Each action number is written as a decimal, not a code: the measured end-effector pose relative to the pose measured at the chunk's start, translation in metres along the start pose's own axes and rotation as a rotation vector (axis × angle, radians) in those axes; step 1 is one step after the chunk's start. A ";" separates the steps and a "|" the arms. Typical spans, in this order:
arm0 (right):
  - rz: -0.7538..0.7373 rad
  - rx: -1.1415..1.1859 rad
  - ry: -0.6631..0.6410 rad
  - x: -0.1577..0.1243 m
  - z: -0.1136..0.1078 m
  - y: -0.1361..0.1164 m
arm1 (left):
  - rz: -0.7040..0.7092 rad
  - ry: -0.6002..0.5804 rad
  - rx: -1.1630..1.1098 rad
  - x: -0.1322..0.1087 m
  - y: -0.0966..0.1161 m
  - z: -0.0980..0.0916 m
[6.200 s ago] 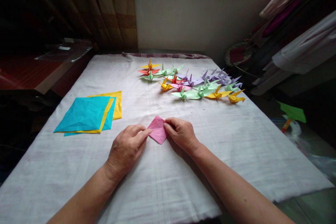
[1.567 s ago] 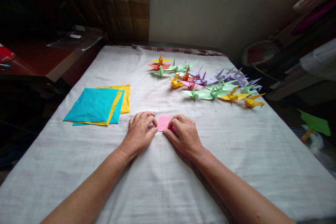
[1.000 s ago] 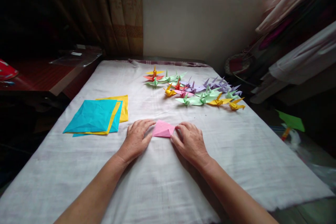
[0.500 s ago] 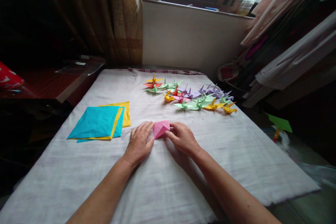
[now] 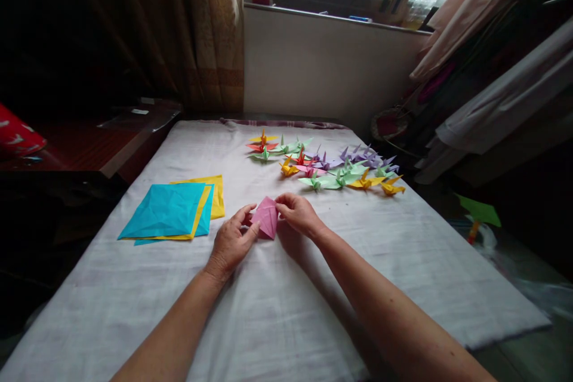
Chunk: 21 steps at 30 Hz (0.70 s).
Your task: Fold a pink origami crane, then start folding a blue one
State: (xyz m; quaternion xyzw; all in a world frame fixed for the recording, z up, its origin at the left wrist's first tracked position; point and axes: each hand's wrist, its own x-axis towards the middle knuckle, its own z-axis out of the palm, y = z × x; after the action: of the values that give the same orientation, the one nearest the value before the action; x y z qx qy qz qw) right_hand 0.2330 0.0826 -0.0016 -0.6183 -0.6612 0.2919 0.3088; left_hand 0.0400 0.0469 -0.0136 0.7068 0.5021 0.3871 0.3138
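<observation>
A small folded piece of pink origami paper (image 5: 266, 219), with creases across its face, is tilted up between my hands over the white cloth. My left hand (image 5: 233, 240) pinches its left edge between thumb and fingers. At its upper right corner, my right hand (image 5: 297, 213) grips the paper with thumb and forefinger. Left of my hands lies a loose stack of blue paper sheets (image 5: 162, 209) and yellow paper sheets (image 5: 218, 196). Beyond my right hand, several folded paper cranes (image 5: 341, 178) in green, orange, red, pink and purple stand in rows.
The white cloth (image 5: 403, 286) covers the table. At the left is a dark wooden surface with a red object (image 5: 18, 134) and a clear plastic bag (image 5: 138, 116). Curtains (image 5: 197, 30), a window and hanging clothes (image 5: 501, 89) surround the far side.
The pink paper has been turned and lifted, so a point now faces down. My right hand has moved left and up to its top corner; the left fingers have lifted and curled around the edge.
</observation>
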 end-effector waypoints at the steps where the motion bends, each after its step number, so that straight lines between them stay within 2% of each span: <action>1: -0.010 -0.014 -0.008 0.004 0.001 -0.001 | -0.007 -0.008 -0.006 0.000 0.001 -0.001; 3: -0.038 -0.047 -0.035 0.010 0.001 -0.003 | 0.014 0.027 0.042 0.000 0.002 -0.004; 7: -0.109 -0.124 -0.093 0.016 0.002 -0.008 | 0.147 0.139 0.220 0.002 -0.001 -0.009; 12: -0.198 -0.182 -0.092 0.016 0.009 -0.012 | 0.260 -0.034 0.332 0.000 -0.005 -0.007; 15: -0.213 -0.196 -0.031 0.007 0.008 -0.009 | 0.249 -0.151 0.449 -0.004 -0.004 -0.005; 18: -0.255 -0.200 0.036 -0.015 0.001 -0.001 | 0.227 -0.214 0.508 -0.006 0.000 -0.005; 21: -0.485 -0.216 0.082 -0.041 -0.007 0.007 | 0.223 -0.216 0.516 -0.006 0.002 -0.006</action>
State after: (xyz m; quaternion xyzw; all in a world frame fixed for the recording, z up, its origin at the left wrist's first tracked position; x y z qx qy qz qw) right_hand 0.2450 0.0419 -0.0041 -0.4825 -0.8042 0.1118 0.3285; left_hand 0.0349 0.0405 -0.0106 0.8510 0.4671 0.2012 0.1310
